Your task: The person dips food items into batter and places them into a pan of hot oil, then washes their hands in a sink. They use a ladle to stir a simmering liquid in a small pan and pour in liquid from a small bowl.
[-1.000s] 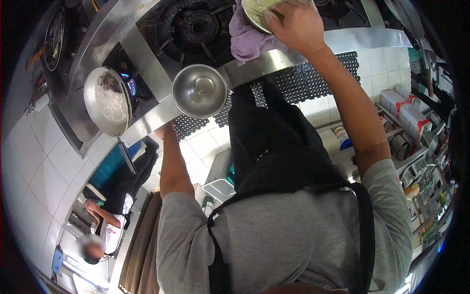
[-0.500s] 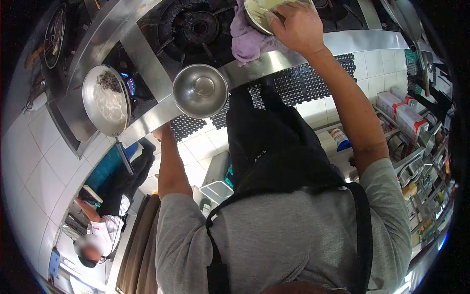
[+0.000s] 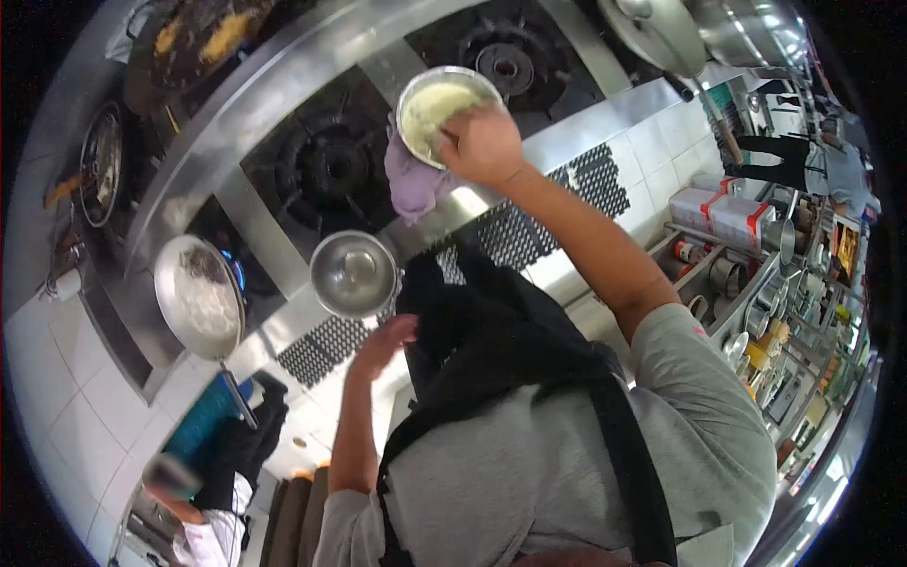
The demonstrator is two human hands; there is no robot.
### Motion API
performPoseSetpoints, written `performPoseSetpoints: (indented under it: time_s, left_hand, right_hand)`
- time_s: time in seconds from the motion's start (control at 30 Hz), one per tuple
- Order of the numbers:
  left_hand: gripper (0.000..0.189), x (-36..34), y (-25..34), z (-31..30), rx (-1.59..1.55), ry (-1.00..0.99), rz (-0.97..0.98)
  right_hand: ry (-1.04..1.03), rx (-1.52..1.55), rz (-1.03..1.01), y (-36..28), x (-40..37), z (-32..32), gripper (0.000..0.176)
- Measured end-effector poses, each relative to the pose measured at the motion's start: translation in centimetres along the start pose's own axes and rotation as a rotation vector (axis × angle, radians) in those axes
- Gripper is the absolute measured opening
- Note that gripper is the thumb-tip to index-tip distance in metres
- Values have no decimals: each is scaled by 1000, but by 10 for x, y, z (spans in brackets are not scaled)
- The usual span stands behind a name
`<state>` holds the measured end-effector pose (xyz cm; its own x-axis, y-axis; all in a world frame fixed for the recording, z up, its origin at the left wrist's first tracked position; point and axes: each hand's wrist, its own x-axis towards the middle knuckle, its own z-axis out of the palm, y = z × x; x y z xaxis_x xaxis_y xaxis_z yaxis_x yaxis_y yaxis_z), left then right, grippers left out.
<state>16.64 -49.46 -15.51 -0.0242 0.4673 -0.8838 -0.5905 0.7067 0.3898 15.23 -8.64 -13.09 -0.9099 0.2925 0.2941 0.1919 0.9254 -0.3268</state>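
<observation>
My right hand (image 3: 484,144) reaches over a metal bowl (image 3: 408,106) of pale yellow creamy contents, fingers curled down at its inside edge; whatever they pinch is hidden. That bowl rests by a purple cloth (image 3: 411,186) on the stove's front. An emptier steel bowl (image 3: 354,274) stands to its left on the steel edge. Below this bowl hovers my left hand (image 3: 385,346), blurred, near the apron. A frying pan (image 3: 200,298) with white liquid and a dark clump sits at the left beside a blue flame.
Unlit burners (image 3: 337,165) lie behind the bowls. A large pan (image 3: 652,33) stands at the upper right. Shelves with cookware (image 3: 727,274) are on the right. Another person (image 3: 217,510) is at the lower left, and one more person (image 3: 846,175) is at the far right.
The view has turned and shifted. My left hand has come away from the stove's front edge toward the apron. My right hand remains at the creamy bowl, which now shows more fully.
</observation>
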Motion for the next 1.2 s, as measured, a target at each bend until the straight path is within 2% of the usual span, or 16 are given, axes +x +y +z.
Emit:
performPoseSetpoints:
  time_s: [0.07,0.1,0.17,0.2,0.33,0.37,0.4,0.43,0.47,0.57,0.7,0.83,1.0,1.07,1.17,1.2]
  left_hand:
    - [41,-8,45,32,-61,-181,231]
    - [41,-9,72,44,-39,-188,271]
    - [44,-5,125,61,-79,-114,495]
    - [42,5,147,66,-187,-31,529]
    - [46,78,198,63,-325,278,696]
    - [45,82,214,66,-402,259,688]
    - [43,85,226,68,-477,240,672]
    - [43,95,231,66,-477,226,688]
    - [43,107,236,64,-409,276,711]
    - [40,135,243,65,-357,352,773]
    - [35,121,257,69,-355,411,774]
    - [34,118,257,70,-372,454,707]
    - [22,133,258,80,-455,540,803]
    - [18,138,274,80,-458,619,847]
    - [12,128,255,101,-436,737,817]
    - [12,132,255,109,-599,699,830]
  right_hand:
    - [-69,-13,74,-7,0,-8,28]
    - [-89,-22,109,-8,0,-5,28]
    - [-49,25,118,-11,1,-10,28]
    - [-24,26,73,-12,3,-13,31]
    - [-222,-58,103,-17,10,-20,31]
    - [-203,-80,93,-19,14,-23,31]
    - [-287,-89,114,-21,17,-25,32]
    - [-373,-97,141,-24,20,-26,33]
    - [-364,-113,141,-26,23,-25,33]
    - [-560,-141,307,-33,38,-20,38]
    - [-621,-242,281,-29,49,-3,35]
    - [-664,-151,235,-15,51,-1,35]
    - [-781,-144,31,13,52,3,32]
    - [-739,-128,-89,21,67,-19,32]
    - [-670,15,-178,25,67,-62,34]
    - [-664,76,-162,25,71,-77,33]
